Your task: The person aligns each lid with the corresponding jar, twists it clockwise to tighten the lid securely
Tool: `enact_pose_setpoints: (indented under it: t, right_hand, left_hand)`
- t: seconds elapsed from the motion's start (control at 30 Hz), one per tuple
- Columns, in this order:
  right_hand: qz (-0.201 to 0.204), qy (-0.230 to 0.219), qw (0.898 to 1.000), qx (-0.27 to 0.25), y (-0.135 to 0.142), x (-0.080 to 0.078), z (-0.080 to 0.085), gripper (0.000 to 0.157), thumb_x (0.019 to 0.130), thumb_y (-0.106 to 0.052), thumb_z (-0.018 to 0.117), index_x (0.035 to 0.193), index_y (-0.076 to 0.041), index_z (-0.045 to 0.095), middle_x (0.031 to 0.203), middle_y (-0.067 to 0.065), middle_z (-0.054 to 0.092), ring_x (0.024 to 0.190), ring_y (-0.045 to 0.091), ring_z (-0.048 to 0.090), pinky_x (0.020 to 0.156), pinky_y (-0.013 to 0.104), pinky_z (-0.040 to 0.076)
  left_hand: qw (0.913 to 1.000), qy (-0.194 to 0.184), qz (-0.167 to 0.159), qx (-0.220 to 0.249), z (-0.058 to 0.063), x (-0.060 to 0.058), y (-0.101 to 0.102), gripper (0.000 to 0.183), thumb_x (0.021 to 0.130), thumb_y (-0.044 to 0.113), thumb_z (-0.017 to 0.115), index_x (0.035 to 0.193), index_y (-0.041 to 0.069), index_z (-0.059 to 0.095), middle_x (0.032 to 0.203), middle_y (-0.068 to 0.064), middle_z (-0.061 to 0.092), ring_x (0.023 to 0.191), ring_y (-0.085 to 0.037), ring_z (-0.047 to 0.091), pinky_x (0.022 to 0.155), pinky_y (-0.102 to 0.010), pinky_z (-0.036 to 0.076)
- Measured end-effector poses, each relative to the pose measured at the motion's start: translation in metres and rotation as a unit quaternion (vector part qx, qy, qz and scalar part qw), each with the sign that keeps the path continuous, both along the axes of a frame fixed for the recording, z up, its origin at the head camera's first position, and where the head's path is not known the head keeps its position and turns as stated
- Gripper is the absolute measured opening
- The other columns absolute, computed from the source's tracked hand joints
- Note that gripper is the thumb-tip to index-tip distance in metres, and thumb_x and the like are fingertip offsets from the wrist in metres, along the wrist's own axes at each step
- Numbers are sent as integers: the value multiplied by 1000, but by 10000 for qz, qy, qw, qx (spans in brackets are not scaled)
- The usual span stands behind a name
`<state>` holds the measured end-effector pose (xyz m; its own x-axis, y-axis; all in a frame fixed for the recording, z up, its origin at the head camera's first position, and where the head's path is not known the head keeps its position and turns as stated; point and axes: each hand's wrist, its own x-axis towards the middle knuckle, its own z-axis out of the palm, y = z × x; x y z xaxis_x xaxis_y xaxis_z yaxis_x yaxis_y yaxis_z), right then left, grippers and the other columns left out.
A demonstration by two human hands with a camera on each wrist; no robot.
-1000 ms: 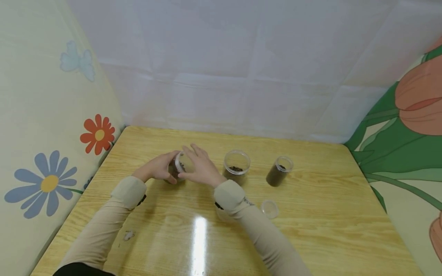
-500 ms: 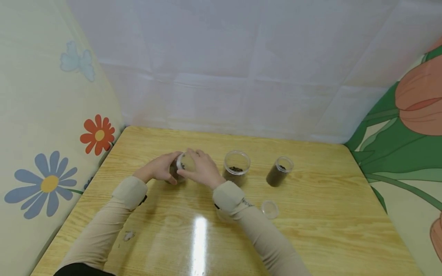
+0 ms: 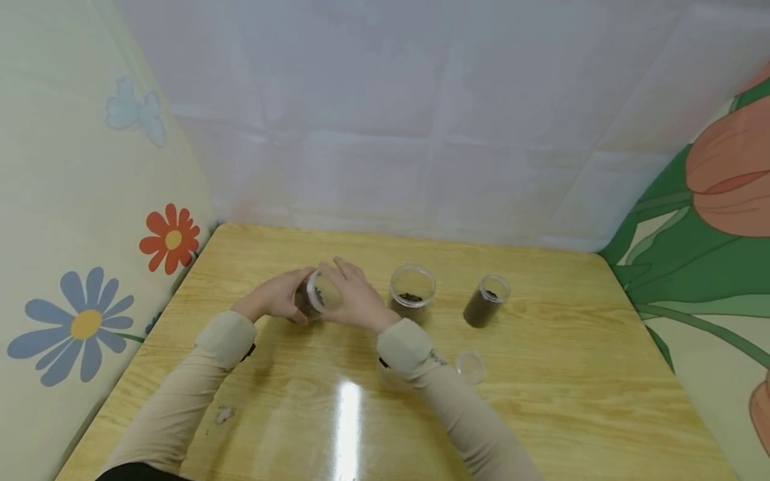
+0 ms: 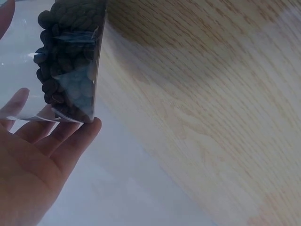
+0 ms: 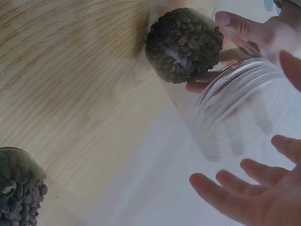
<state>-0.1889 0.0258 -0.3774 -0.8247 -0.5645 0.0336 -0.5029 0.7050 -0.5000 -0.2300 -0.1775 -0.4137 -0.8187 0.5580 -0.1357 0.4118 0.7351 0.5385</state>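
A clear jar of dark coffee beans is tilted on its side toward the right, its clear screw lid facing the right hand. The left hand grips the jar's body, fingers along one side and thumb on the other; the beans lie against the bottom. Around the lid, the right hand holds its fingers and thumb spread. In the right wrist view its fingertips look slightly apart from the lid. To the right stands a jar partly filled with beans.
A narrower jar of dark contents stands further right. A flat clear lid lies on the wooden table. Another clear round thing is partly hidden under the right sleeve. A small whitish patch shows near the left forearm.
The right hand's fingers closed onto the lid half a second ago and are now spread away from it again. The left hand and jar have stayed almost in place.
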Motion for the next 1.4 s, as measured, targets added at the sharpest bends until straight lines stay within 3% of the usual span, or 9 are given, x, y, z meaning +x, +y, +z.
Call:
enact_pose_setpoints:
  t: [0.23, 0.67, 0.77, 0.87, 0.97, 1.07, 1.4]
  right_hand:
    - [-25, 69, 9998, 169, 0, -3, -1, 81, 79, -28, 72, 145, -17, 26, 146, 17, 23, 131, 35, 25, 97, 50, 34]
    - [-817, 186, 9950, 540, -7, -2, -9, 89, 75, -62, 59, 142, -11, 31, 133, 16, 43, 119, 29, 42, 89, 40, 43]
    - [-650, 167, 9970, 392, -6, 0, -10, 90, 76, -60, 58, 144, -10, 27, 140, 16, 35, 126, 30, 36, 95, 42, 39]
    - [-237, 234, 9991, 245, -3, 2, -10, 86, 79, -50, 64, 145, -11, 25, 146, 15, 25, 131, 30, 27, 100, 43, 33]
    - [107, 412, 9987, 296, -2, 2, -10, 79, 80, -39, 68, 143, -13, 28, 147, 13, 24, 132, 29, 26, 101, 42, 31]
    - [197, 511, 9976, 421, -2, 2, -9, 75, 81, -34, 69, 142, -13, 31, 145, 13, 27, 131, 29, 28, 101, 40, 32]
    - [-647, 654, 9934, 692, -11, 2, -8, 81, 79, -60, 56, 141, -12, 34, 134, 10, 42, 118, 26, 44, 91, 38, 43]
  left_hand:
    - [9999, 125, -35, 105, 0, -1, 1, 100, 57, 15, 86, 139, 6, 31, 130, -18, 46, 116, -35, 44, 95, -54, 33]
    - [9993, 330, -57, 185, -8, 2, 0, 96, 56, 14, 86, 137, 7, 36, 120, -13, 52, 105, -29, 50, 88, -51, 40]
    - [9992, 296, -53, 257, -11, 4, -1, 96, 55, 14, 86, 137, 4, 36, 121, -14, 52, 106, -30, 50, 89, -52, 39]
    - [9994, 204, 20, 296, -13, 5, -2, 98, 55, 15, 86, 137, 5, 35, 123, -15, 51, 109, -30, 48, 91, -52, 37]
    - [9993, 148, 53, 343, -14, 6, -3, 99, 55, 14, 86, 138, 6, 34, 127, -16, 48, 112, -32, 46, 92, -54, 36]
    - [9992, 206, 72, 328, -14, 7, -3, 100, 54, 14, 86, 139, 5, 33, 128, -16, 47, 113, -33, 46, 91, -54, 36]
    - [9984, 421, 22, 365, -13, 3, -6, 97, 54, 13, 86, 136, 7, 36, 118, -11, 53, 102, -27, 51, 86, -52, 41]
